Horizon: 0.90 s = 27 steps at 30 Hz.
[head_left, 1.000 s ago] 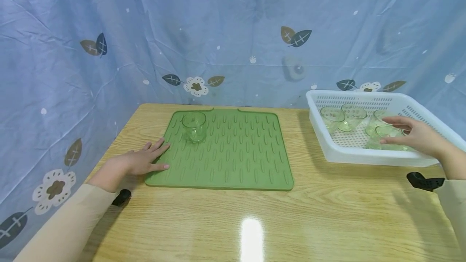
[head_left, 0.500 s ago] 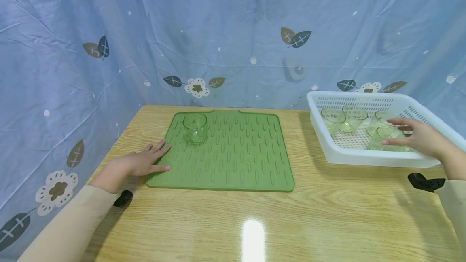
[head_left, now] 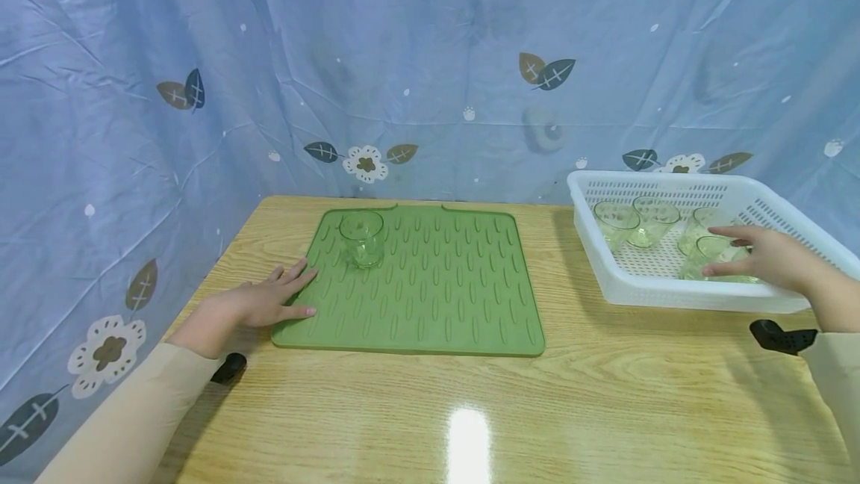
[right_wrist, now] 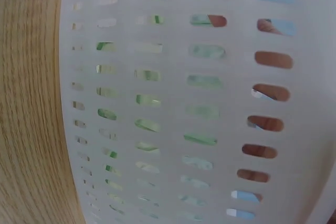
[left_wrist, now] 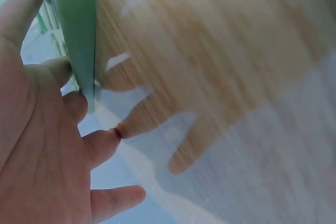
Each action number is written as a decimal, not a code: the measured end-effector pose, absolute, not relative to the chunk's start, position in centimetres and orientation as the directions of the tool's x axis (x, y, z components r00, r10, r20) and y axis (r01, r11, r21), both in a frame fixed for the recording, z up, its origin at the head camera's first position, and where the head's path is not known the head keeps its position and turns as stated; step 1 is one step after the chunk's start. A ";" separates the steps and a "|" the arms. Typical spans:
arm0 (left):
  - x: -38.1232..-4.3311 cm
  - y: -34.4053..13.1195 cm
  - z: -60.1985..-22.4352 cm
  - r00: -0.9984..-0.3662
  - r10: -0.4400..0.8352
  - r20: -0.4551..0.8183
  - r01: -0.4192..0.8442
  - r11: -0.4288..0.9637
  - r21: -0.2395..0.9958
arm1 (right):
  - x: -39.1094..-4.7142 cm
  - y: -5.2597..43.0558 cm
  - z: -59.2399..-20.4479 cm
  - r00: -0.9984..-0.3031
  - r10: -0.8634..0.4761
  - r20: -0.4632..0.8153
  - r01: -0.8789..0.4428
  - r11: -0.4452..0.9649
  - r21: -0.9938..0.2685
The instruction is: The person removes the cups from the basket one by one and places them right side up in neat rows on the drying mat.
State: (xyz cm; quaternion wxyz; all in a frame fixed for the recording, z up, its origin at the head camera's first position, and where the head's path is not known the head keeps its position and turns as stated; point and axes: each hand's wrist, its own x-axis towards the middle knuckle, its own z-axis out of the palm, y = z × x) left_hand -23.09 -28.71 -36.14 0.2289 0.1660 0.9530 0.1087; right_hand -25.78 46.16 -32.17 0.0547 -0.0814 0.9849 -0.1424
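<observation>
1. The left hand [head_left: 269, 301] rests at the left edge of a green ridged silicone mat [head_left: 430, 305], fingers spread; the left wrist view shows them touching the mat's rim.
2. One clear green-tinted glass tumbler [head_left: 363, 241] stands upright on the mat, near its back left corner.
3. The right hand [head_left: 782, 260] is at the front of a white perforated plastic basket [head_left: 645, 293], thumb and fingers parted wide about the nearest tumbler [head_left: 722, 249]. Whether they press on the glass, I cannot tell.
4. Three more tumblers [head_left: 655, 222] show behind that one, all inside the basket.
5. The basket sits at the right of the wood-grain table [head_left: 403, 409], well apart from the mat.
6. A blue curtain [head_left: 430, 58] with leaves and flowers hangs behind.
</observation>
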 end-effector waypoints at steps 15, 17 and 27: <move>-23.1 -28.7 -36.1 -0.843 0.357 -0.403 0.256 0.924 0.283 | -26.0 44.5 -31.6 -0.975 -0.207 -0.080 -0.183 0.955 -0.235; -23.1 -28.7 -36.1 -0.843 0.355 -0.404 0.253 0.925 0.283 | -26.3 44.2 -31.6 -0.974 -0.210 -0.090 -0.182 0.950 -0.252; -23.3 -29.0 -36.5 -0.840 0.355 -0.409 0.257 0.926 0.276 | -27.1 44.5 -32.3 -0.954 -0.279 -0.113 -0.210 0.887 -0.411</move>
